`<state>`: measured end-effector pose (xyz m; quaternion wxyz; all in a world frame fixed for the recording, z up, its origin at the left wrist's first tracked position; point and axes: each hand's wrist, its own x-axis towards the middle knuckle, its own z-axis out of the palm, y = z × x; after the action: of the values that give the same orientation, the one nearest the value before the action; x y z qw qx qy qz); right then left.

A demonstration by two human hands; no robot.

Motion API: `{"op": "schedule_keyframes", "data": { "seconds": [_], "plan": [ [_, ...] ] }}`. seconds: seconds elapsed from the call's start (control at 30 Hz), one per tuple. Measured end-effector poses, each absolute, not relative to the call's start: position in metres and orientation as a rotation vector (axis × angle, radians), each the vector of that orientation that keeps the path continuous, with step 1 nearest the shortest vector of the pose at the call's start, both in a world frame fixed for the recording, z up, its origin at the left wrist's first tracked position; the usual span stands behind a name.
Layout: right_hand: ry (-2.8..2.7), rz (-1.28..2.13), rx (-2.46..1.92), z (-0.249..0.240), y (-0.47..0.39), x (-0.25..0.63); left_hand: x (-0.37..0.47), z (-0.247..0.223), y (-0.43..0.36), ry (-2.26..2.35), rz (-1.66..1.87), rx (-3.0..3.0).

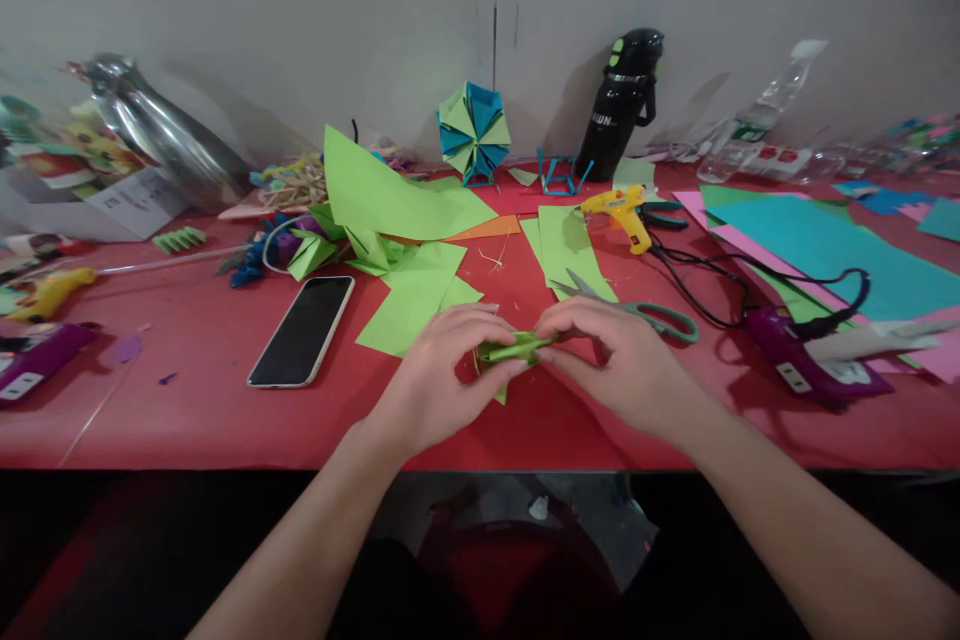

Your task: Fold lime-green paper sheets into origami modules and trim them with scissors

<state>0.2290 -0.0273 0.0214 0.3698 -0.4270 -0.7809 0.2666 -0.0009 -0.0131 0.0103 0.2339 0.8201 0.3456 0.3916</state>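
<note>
Between my two hands is a small folded piece of green paper (516, 350), held just above the red table near its front edge. My left hand (448, 360) pinches its left end between thumb and fingers. At the other end, my right hand (611, 360) grips it the same way. Scissors (664, 320) lie just beyond my right hand, partly hidden by it. Flat light-green sheets (420, 290) are spread beyond my left hand, and another green strip (570, 240) lies farther back.
A phone (302, 332) lies to the left. To the right are a yellow glue gun (622, 213), black cables, a purple power strip (810, 360) and coloured paper sheets (847, 245). A blue-green paper wheel (475, 132), a black bottle (619, 110) and a steel jug (161, 130) stand at the back.
</note>
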Motion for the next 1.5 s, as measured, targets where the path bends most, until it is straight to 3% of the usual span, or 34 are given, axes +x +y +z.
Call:
{"op": "schedule_keyframes", "data": {
  "seconds": [0.4,0.67,1.5],
  "plan": [
    [-1.858,0.729,-1.198,0.029,-0.032,0.23,0.0,0.02,-0.017,0.897,1.328,2.193],
    [-1.8,0.649,-1.116,0.033,-0.036,0.224,0.002,0.021,-0.023,0.843,1.227,2.184],
    [-1.812,0.53,-1.009,0.028,-0.049,0.206,0.015,0.027,-0.029,0.899,1.386,1.928]
  ]
}}
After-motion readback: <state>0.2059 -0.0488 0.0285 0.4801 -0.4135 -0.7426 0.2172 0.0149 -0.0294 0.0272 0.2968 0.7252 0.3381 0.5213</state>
